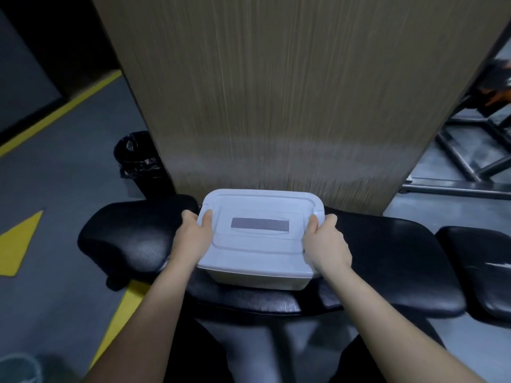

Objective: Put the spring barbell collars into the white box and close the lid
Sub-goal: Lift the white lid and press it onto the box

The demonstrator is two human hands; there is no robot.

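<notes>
Two hands on the white box [258,280] here, one at each short end. The box sits dead centre of the frame on a black padded bench [387,261], and the lid [260,230] is already on top of it, with a grey rectangular label [260,225] in the middle of the lid. Can't see inside at all, so no idea from this shot where the spring collars are.

The left hand [193,239] is at the left end of the lid: thumb lying on top near the corner, the other fingers wrapped down over the edge, so it's gripping the lid rim. The right hand [326,244] mirrors it at the right end, thumb on top, fingers curled around the side of the lid. Both forearms come up from the bottom of the frame.

Behind the box, filling the upper middle, there's a big wood-grain panel [290,92]. Left of it, mid-frame, a black bin with a bin liner [135,156] stands on the grey floor [69,167], which has yellow lines and a yellow arrow shape at the left edge. Over on the right edge there's a second black pad [481,266] just beside the bench, and a metal frame [470,161] in the upper right.
</notes>
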